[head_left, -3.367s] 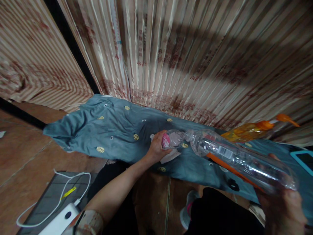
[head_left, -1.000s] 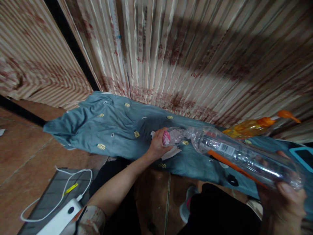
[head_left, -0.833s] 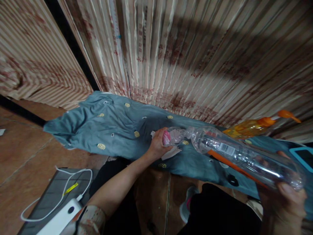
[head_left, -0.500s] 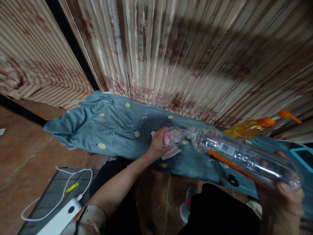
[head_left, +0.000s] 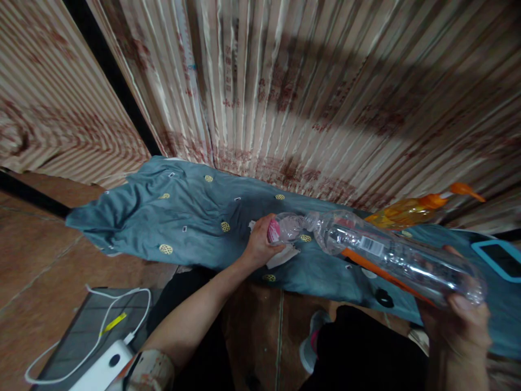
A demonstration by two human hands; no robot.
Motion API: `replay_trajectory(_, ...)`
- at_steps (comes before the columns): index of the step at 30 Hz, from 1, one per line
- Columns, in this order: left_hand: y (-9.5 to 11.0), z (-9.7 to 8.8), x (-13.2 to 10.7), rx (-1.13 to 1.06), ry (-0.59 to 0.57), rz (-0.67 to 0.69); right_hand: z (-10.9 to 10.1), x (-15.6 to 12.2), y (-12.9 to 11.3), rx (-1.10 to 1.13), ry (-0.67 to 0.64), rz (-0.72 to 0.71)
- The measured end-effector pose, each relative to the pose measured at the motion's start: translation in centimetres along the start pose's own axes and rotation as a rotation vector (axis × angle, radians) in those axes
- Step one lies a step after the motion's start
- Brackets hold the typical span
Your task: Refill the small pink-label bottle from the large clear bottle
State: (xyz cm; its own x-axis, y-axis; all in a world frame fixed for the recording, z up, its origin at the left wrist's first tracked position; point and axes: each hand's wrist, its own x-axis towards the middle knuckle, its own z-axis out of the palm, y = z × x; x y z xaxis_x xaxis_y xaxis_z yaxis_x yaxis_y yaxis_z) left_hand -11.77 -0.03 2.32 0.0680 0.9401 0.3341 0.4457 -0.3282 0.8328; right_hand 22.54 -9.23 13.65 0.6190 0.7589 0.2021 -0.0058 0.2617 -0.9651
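My left hand [head_left: 259, 243] is wrapped round the pink end of a small clear plastic container [head_left: 288, 225]. A large clear plastic bottle [head_left: 382, 247] with a barcode label lies almost level in my right hand [head_left: 468, 317], which grips it by its base. The bottle's narrow neck points left and meets the small container's open end; whether it sits inside or just touches, I cannot tell. Beneath my left hand a crumpled white tissue [head_left: 283, 256] rests on the blue-grey cloth [head_left: 195, 212]. An orange strip-like object [head_left: 378, 271] shows under the bottle.
Behind the large bottle leans a pump bottle [head_left: 402, 212] with orange liquid. A blue-framed device [head_left: 500, 258] and a small black object [head_left: 383, 297] lie on the cloth. At lower left are a white power bank [head_left: 103, 366] and cable. A striped curtain [head_left: 264, 98] hangs behind.
The view has shifted slightly, so most things sit a little further left. Both hands keep their holds, and the bottle and small container stay end to end.
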Motion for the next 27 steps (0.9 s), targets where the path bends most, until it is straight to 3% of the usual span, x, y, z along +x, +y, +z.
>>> replay_trajectory(11,0.6,-0.6,0.6,-0.003,0.0,-0.013,-0.1,0.3,-0.3,-0.042,-0.022,-0.005)
replay_trajectory(27,-0.2,0.2,1.0,0.049,-0.001,0.026,-3.1,3.8,3.4,-0.047,-0.142,0.078)
